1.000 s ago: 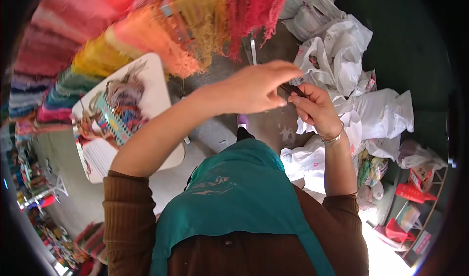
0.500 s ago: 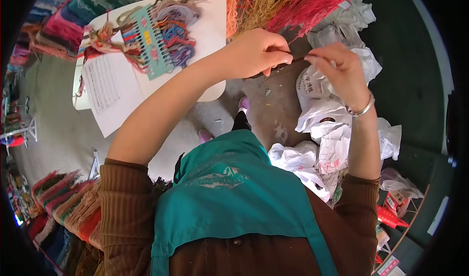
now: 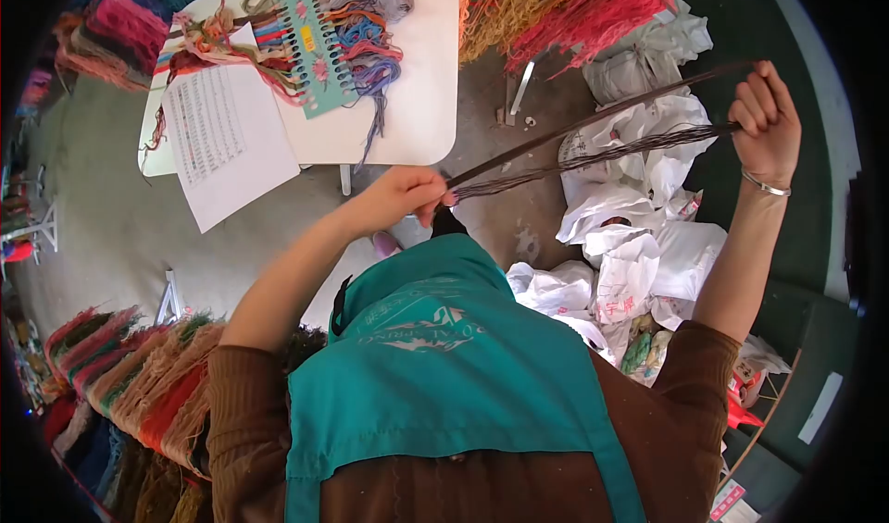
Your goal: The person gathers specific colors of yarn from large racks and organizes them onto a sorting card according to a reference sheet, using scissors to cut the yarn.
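Between my hands a skein of dark brown thread point(image 3: 593, 159) is stretched into a long loop of two strands. My left hand point(image 3: 412, 194) is closed on its near end, just below the white table's edge. Out to the upper right, my right hand point(image 3: 767, 120) is closed around the other end, with a bangle on the wrist. On the white table point(image 3: 407, 125) lies a teal punched card point(image 3: 315, 46) with several coloured thread bundles point(image 3: 366, 42) looped through its holes. A printed sheet point(image 3: 218, 139) overhangs the table's front edge.
Hanks of orange, mustard and red thread point(image 3: 583, 14) hang beyond the table. White plastic bags point(image 3: 630, 264) are piled on the floor at the right. More coloured hanks point(image 3: 148, 384) hang at the lower left. A dark green surface point(image 3: 806, 217) runs along the right.
My hands were close together with thin thread between them. The right has moved far out to the right, the left down and left, and the thread is now stretched long.
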A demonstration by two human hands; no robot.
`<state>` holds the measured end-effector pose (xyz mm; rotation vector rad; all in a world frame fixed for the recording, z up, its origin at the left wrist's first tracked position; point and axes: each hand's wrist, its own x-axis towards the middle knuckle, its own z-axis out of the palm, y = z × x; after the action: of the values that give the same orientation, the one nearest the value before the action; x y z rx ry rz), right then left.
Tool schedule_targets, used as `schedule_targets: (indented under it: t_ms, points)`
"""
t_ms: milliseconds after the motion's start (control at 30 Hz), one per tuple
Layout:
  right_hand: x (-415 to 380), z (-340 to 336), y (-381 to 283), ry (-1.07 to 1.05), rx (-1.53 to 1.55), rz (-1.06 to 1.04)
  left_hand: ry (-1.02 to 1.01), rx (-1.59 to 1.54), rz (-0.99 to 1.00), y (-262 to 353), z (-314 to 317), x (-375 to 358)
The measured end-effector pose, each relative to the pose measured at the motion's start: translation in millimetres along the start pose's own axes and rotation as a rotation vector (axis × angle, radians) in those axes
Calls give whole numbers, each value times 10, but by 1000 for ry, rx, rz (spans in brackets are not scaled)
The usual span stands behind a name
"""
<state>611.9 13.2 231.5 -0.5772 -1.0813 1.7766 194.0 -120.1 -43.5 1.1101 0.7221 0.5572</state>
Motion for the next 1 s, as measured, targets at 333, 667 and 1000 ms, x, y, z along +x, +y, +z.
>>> schedule_targets:
  t_ms: [333, 667, 1000]
  points:
    - [171, 255, -179, 460, -499, -129, 237, 15, -46, -752, -120, -290]
    - [154, 198, -620, 543, -1118, -97, 307, 142, -98, -1322, -263, -439]
    - [142, -37, -1122, 512, -846, -87, 413, 42, -149, -1870, -487, -527]
